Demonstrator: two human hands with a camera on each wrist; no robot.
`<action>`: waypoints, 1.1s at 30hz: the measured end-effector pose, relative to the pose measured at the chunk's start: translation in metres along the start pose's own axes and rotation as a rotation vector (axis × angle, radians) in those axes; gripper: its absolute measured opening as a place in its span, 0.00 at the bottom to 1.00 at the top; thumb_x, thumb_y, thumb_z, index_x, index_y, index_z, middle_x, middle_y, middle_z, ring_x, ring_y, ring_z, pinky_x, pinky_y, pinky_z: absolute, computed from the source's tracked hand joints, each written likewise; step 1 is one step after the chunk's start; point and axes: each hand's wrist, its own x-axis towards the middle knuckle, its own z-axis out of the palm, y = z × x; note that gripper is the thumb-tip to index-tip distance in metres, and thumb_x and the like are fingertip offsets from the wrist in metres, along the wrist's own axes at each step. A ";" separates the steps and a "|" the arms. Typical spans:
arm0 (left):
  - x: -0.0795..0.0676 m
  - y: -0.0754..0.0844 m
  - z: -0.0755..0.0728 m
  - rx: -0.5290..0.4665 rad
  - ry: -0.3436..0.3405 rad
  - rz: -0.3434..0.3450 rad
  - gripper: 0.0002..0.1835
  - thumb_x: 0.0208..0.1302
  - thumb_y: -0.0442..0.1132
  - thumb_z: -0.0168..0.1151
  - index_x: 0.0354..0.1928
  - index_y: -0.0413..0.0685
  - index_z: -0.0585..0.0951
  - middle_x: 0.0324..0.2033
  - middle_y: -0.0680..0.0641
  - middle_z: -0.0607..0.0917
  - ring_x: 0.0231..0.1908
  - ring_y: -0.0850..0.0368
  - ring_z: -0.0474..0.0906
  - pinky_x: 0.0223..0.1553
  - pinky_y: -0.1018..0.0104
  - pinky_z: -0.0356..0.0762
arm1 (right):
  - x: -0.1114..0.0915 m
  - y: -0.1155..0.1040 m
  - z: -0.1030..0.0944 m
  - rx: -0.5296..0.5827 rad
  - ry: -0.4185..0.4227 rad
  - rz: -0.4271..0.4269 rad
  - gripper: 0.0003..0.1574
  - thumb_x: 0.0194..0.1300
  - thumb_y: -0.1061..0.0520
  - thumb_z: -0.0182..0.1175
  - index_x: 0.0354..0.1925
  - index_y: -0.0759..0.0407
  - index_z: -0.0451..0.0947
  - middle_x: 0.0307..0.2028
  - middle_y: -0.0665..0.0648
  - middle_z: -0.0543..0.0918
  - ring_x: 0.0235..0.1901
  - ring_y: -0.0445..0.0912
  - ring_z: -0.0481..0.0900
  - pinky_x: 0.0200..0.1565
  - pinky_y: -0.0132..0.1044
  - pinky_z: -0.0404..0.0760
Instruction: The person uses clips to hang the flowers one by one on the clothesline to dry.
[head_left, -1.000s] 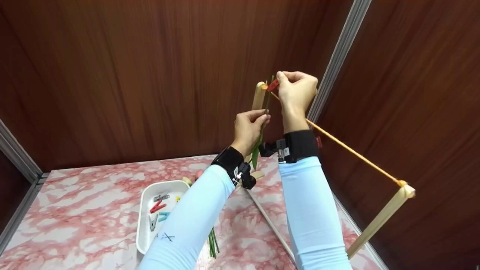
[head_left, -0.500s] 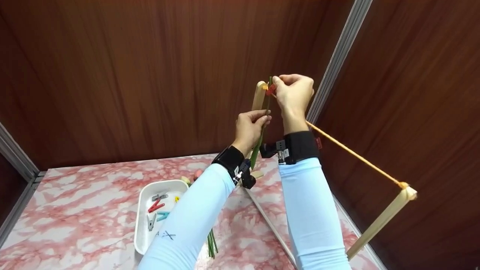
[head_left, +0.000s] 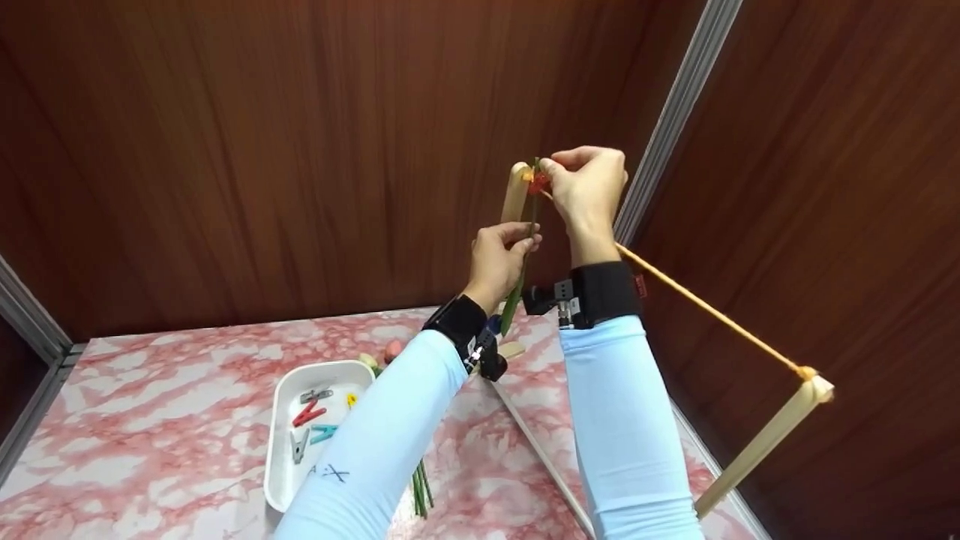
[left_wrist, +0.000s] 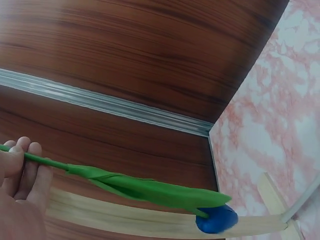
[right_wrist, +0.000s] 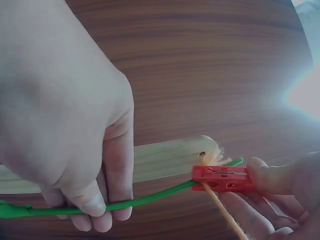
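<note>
A blue artificial tulip [left_wrist: 217, 219] hangs head down on a green stem [right_wrist: 155, 198]. My left hand [head_left: 496, 259] pinches that stem between thumb and fingers, with leaves and bloom below it. My right hand [head_left: 590, 187] holds a red clothespin [right_wrist: 222, 179] by its handle end. In the right wrist view, the clothespin's nose lies across both the upper stem and the orange string [right_wrist: 225, 212], and the stem's cut end sticks out past it. Right behind stands the rounded top of a wooden post [head_left: 515, 196] with the string knotted through its hole.
On the marbled table [head_left: 150, 412] stands a white tray [head_left: 271, 457] with several clothespins. Green stems [head_left: 420, 491] show beside my left sleeve. The string slopes to a nearer wooden post [head_left: 761, 450] at right. A pale rod [head_left: 540, 454] runs along the base between the posts.
My right hand has moved slightly left, bringing the red clothespin from beside the stem onto the stem and string near the knot. The left hand keeps its pinch on the stem.
</note>
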 end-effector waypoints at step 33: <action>-0.013 -0.019 -0.025 0.175 0.020 0.087 0.12 0.70 0.31 0.65 0.54 0.43 0.87 0.46 0.48 0.90 0.50 0.58 0.85 0.52 0.69 0.81 | -0.001 -0.007 -0.002 -0.081 -0.133 0.085 0.19 0.62 0.54 0.74 0.49 0.62 0.87 0.46 0.58 0.87 0.45 0.47 0.84 0.45 0.36 0.85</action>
